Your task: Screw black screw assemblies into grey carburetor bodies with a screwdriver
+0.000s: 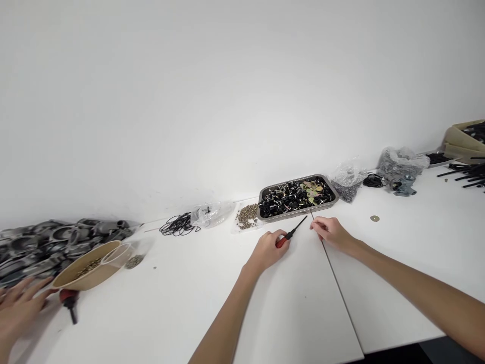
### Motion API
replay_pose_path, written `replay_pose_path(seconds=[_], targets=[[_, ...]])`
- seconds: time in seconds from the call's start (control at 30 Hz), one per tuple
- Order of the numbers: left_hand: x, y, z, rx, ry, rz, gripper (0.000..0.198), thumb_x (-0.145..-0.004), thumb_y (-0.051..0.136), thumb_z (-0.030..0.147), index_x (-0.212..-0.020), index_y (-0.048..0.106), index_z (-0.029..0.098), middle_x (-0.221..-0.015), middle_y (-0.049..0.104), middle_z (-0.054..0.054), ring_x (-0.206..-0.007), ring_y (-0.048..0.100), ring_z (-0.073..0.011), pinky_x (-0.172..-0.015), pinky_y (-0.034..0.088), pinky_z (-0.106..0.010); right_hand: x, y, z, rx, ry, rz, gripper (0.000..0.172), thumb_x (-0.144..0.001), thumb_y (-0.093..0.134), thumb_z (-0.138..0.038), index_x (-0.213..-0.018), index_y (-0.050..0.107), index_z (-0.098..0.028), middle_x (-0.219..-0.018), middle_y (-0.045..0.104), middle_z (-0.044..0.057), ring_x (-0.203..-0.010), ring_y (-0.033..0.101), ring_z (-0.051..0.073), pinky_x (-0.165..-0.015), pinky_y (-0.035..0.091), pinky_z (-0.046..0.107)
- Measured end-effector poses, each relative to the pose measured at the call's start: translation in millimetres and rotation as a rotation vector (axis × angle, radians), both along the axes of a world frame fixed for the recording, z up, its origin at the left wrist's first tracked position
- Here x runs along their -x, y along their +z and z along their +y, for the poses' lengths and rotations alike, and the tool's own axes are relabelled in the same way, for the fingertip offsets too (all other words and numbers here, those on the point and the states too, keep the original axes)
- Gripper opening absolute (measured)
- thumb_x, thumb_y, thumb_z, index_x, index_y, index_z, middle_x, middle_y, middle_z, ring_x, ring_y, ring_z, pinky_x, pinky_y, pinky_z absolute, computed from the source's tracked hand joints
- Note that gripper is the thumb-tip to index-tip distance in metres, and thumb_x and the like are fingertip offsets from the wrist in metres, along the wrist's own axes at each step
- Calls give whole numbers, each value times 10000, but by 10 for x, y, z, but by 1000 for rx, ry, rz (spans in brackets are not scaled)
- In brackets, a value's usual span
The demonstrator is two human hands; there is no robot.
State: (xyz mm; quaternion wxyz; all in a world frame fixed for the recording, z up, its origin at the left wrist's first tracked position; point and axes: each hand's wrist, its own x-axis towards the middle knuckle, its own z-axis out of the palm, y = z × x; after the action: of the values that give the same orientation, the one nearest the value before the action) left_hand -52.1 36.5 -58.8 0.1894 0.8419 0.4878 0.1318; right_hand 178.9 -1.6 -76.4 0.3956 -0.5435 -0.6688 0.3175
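Note:
My left hand [270, 248] is closed around the red handle of a screwdriver [289, 235], whose dark shaft points up and to the right, towards the metal tray. To the right of the tip, my right hand [330, 232] rests near the seam between two white table sections. Its fingers are pinched together, and anything between them is hidden or too small to name. Just beyond both hands stands the metal tray [261, 218], filled with black parts and some yellowish metal discs [312, 191]. Small brass-coloured pieces [247, 215] lie on a white sheet left of the tray.
At far left, a co-worker's hand [22, 306] is near a red-and-black tool [70, 303] and a tan bowl [87, 285]. Grey curved parts [64, 233] are heaped behind. Black cords [180, 224], plastic bags [403, 161] and black rods [473, 173] line the wall. A metal disc [375, 218] lies right.

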Motion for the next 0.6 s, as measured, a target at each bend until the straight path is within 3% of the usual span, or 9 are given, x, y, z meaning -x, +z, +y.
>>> replay_pose_path(seconds=[0.13,0.2,0.33,0.4,0.47,0.6], targets=[[-4,-9,6,-4,4,-4,253,-850,533,278,-1036,679,189,-726,665,-36,-749,575,-213,-691,418,-297,7,-26,-3,-50,-31,-37,410,-923,374,-433,-671,568,-175,-518,375,-40,-511,367,114,-543,279,247],[-1,-13,17,6,10,-14,254,-857,526,288,-1032,680,188,-722,665,-34,-744,577,-211,-687,417,-295,-24,46,31,-66,-46,-43,404,-918,384,-448,-680,563,-174,-536,375,-40,-524,368,116,-546,279,245],[5,-15,33,15,5,-41,249,-862,520,317,-1007,679,190,-730,665,-35,-748,581,-213,-675,412,-292,-210,466,276,-75,-83,-236,335,-915,399,-409,-775,583,-166,-655,518,-1,-617,464,137,-592,336,244],[7,-12,35,10,5,-50,248,-863,516,327,-997,678,195,-736,665,-36,-762,585,-218,-672,411,-292,-320,726,461,16,-54,-503,217,-904,432,-312,-887,603,-180,-801,612,25,-713,532,144,-643,371,237],[11,-8,34,4,15,-50,246,-862,514,330,-993,680,203,-746,665,-38,-783,590,-224,-672,413,-292,-398,913,633,95,-48,-617,109,-836,519,-209,-874,620,-187,-882,653,40,-738,565,147,-635,377,233],[17,-18,32,11,22,-41,253,-852,523,341,-1005,681,216,-766,670,-39,-791,585,-228,-699,424,-302,-395,941,841,245,-96,-765,30,-732,625,-140,-755,633,-157,-806,658,82,-688,596,182,-588,370,256]])
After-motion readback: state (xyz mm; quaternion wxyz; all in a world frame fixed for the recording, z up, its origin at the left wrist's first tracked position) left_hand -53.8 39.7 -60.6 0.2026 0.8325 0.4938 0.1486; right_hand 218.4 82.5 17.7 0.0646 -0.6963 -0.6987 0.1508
